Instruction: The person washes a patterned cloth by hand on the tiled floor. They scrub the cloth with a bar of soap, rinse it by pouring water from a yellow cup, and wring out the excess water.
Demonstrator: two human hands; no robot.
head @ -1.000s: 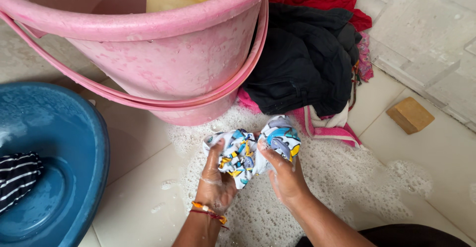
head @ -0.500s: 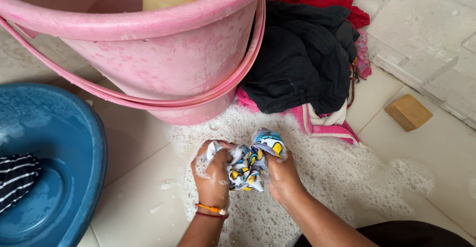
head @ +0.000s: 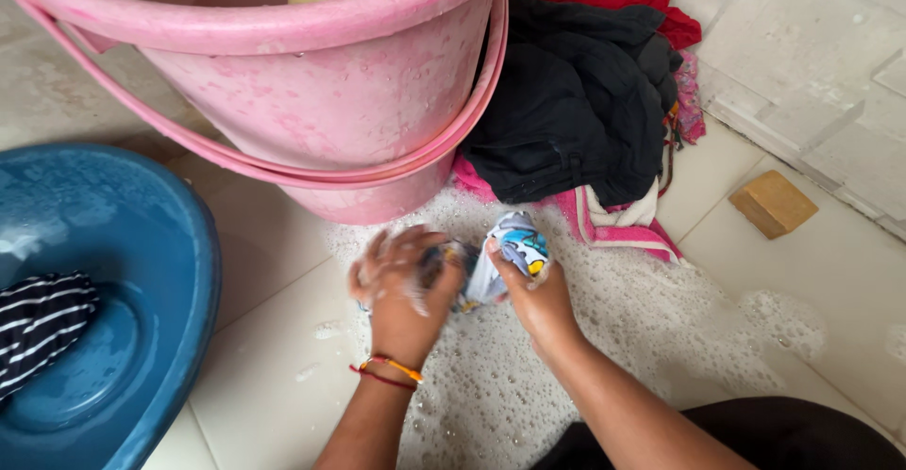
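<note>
Both my hands hold a small wet cloth (head: 514, 248), white with blue and yellow prints, over the soapy tiled floor (head: 661, 328). My left hand (head: 401, 291), soapy and blurred, is closed on the cloth's left part. My right hand (head: 533, 295) grips its right part, with a bunch of fabric sticking up above the fingers. The hands are pressed close together, just in front of a large pink bucket (head: 321, 102).
A pile of black, red and pink clothes (head: 576, 102) lies right of the bucket. A tan soap bar (head: 774, 203) sits on the tiles at the right. A blue basin (head: 104, 310) at the left holds a black-and-white striped cloth (head: 38, 324).
The cloth was spread between my hands, then bunched up. My hands have moved closer together and slightly up toward the bucket, the left one rubbing fast.
</note>
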